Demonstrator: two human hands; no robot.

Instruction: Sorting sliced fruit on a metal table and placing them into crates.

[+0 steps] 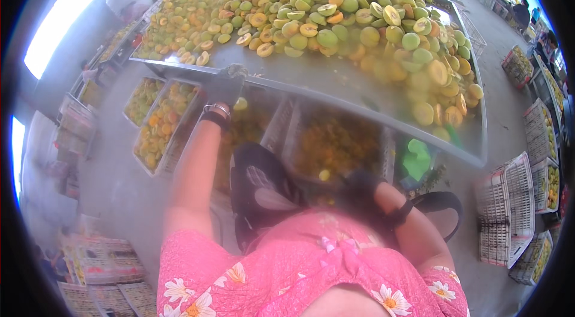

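My left hand (227, 85), in a dark glove, rests at the near edge of a metal tray table (287, 85), its fingers over the rim. Just below it shows a pale yellow-green fruit; whether the hand holds it I cannot tell. On the tray lies a large heap of green and orange fruit (326, 38), much of it cut into halves. My right hand (361, 187), also in a dark glove, is low over the near side of a plastic crate (294, 137) of fruit under the tray edge. It is blurred and its fingers are hidden.
Crates of fruit (164, 124) stand on the floor at the left. A bright green object (416, 160) lies under the tray's right corner. Stacked white plastic crates (507, 209) stand at the right, others at the lower left (105, 258). Several people are around the hall's far side.
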